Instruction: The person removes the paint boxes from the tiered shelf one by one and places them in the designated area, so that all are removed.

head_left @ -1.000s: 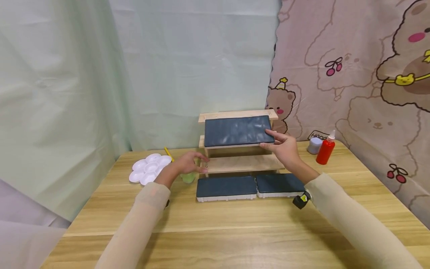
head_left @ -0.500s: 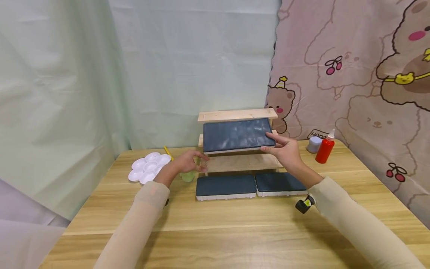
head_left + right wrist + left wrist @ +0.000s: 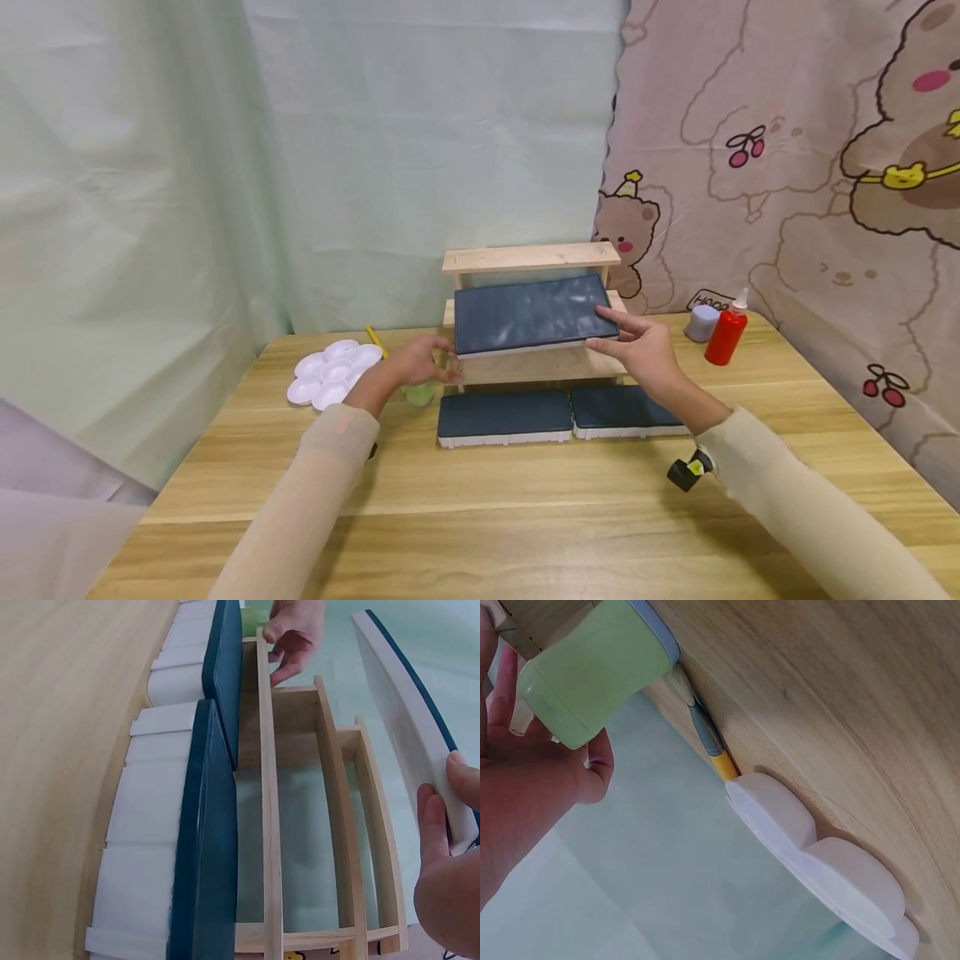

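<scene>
Near its right end, my right hand (image 3: 647, 354) pinches a flat white box with a dark blue lid (image 3: 532, 317), thumb at the front edge and fingers on the lid. The box hangs tilted before the tiers of a wooden step rack (image 3: 532, 257); the right wrist view shows it apart from the rack's boards (image 3: 271, 825). My left hand (image 3: 415, 363) holds the left end of the rack's lowest tier between thumb and fingers. Two similar boxes, a left one (image 3: 504, 415) and a right one (image 3: 622, 407), lie side by side on the table before the rack.
Behind my left hand is a green jar with a grey lid (image 3: 600, 671). Beside it lie a yellow-handled paintbrush (image 3: 706, 731) and a white petal-shaped palette (image 3: 336, 373). A red squeeze bottle (image 3: 726, 336) and a small lavender jar (image 3: 702, 323) stand at the right.
My right hand has lowered the box from just under the top tier to over the lowest tier, bringing more of the rack's upper boards into sight. My left hand stays in place.
</scene>
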A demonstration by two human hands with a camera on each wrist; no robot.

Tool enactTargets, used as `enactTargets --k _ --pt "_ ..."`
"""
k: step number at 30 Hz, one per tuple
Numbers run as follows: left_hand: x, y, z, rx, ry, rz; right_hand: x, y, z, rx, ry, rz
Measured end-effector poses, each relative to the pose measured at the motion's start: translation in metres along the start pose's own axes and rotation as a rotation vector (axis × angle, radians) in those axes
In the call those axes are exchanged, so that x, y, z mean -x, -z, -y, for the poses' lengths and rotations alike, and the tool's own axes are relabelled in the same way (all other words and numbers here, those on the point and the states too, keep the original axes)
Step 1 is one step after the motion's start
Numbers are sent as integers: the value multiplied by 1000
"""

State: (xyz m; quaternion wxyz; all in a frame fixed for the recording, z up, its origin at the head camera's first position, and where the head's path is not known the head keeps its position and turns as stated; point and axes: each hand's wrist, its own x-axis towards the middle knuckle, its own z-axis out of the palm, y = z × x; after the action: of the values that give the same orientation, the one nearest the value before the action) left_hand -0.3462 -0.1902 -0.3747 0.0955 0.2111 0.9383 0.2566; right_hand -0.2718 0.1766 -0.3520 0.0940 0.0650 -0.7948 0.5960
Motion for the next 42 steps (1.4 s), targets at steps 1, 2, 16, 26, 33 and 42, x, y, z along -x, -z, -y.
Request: enactTargets --k 1,2,16,26,33,42 --pt "0 0 0 -3 3 2 1 1 0 3 -2 4" --pt "-1 0 0 -2 8 3 2 1 0 2 -1 7" --pt "-2 -1 0 28 25 3 10 3 -2 -1 2 38" --pt "-5 -1 0 26 23 12 18 5 -7 -12 0 60" --pt "-4 0 -1 30 -9 4 27 6 -6 -23 1 77" --pt "-2 1 -2 18 7 17 37 7 -6 -44 22 96"
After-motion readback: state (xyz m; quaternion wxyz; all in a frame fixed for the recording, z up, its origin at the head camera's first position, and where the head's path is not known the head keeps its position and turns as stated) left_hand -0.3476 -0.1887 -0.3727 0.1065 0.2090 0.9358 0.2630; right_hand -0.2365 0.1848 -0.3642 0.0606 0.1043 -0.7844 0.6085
